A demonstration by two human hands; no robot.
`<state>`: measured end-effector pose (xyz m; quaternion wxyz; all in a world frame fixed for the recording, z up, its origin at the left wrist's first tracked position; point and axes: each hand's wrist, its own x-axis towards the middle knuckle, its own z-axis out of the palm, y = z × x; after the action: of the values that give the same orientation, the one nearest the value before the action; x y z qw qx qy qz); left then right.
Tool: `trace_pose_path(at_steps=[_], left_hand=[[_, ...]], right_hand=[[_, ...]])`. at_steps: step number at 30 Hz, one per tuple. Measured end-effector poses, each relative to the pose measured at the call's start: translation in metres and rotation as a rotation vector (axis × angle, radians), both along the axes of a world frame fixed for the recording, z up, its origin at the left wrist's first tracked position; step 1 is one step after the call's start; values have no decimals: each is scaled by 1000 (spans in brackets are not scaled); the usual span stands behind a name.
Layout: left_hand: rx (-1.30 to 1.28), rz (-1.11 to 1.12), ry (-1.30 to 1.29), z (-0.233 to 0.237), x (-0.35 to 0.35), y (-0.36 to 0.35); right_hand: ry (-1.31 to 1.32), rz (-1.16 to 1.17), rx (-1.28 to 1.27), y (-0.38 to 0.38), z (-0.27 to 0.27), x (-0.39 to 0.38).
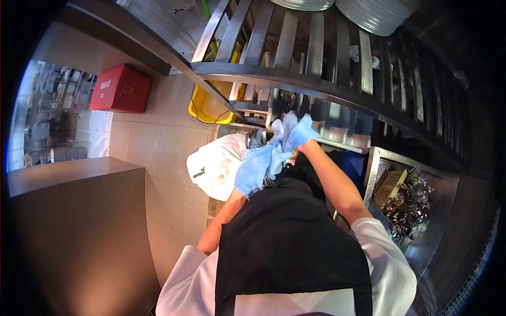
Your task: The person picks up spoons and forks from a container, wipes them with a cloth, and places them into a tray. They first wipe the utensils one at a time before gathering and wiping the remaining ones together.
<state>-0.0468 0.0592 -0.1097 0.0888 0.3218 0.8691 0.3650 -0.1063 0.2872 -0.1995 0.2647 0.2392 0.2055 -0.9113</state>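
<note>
A blue cloth (258, 166) is bunched in front of my black apron and covers most of my left hand (241, 193), whose fingers are hidden. My right hand (296, 146) is wrapped in the raised, paler end of the blue cloth (303, 130), gripping it. Just left of the cloth lies a white cloth or bag (219, 166) with brownish stains. Some dark metal items (256, 138) show beside the blue cloth. Whether anything is inside the cloth cannot be seen.
Ahead is a slatted metal rack (316, 79) with stacked plates (369, 16). A yellow tub (211, 102) stands beneath it. At the right, a metal basin (375, 160) holds a basket (391, 187) and cutlery (411, 208). A red box (124, 89) sits at the left.
</note>
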Motion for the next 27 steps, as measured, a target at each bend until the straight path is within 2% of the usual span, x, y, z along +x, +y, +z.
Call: trace_pose_path(at_steps=[3, 4, 5, 6, 8, 10, 12, 14, 17, 20, 21, 22, 23, 24, 25, 27], left_hand=[[-58, -57, 98, 3, 2, 0], [-63, -66, 106, 3, 2, 1], [-65, -74, 107, 4, 0, 3], [-70, -83, 115, 6, -1, 4], [-72, -103, 122, 7, -5, 9], [-82, -115, 138, 8, -8, 11], [-92, -123, 146, 9, -10, 13], [-102, -134, 153, 10, -10, 14], [-111, -151, 160, 14, -9, 16], [-148, -188, 189, 28, -10, 19], [-160, -213, 209, 34, -13, 21], [-155, -223, 192, 35, -14, 22], [-143, -243, 180, 37, -15, 24], [-1, -164, -29, 5, -11, 20], [161, -74, -223, -26, -6, 16], [471, 108, -629, -35, -3, 11]], right_hand=[[-61, -357, -801, -19, 36, 37], [-1, -343, -768, -25, 41, 43], [105, -297, -565, -29, 39, 43], [233, -225, -255, -31, 35, 40], [586, -3, 782, -29, 11, 22], [694, 86, 1439, -24, 6, 12], [660, 47, 1747, -23, 4, 15], [632, 5, 1862, -25, 5, 27], [670, 40, 1914, -28, -10, 31], [781, 17, 1796, -28, -48, 23], [802, -38, 1694, -32, -54, 23], [659, -121, 1360, -33, -59, 28], [594, -151, 1190, -32, -64, 26], [521, -189, 1024, -32, -64, 24], [567, -97, 1142, -31, -63, 16], [648, 103, 1373, -28, -64, 10]])
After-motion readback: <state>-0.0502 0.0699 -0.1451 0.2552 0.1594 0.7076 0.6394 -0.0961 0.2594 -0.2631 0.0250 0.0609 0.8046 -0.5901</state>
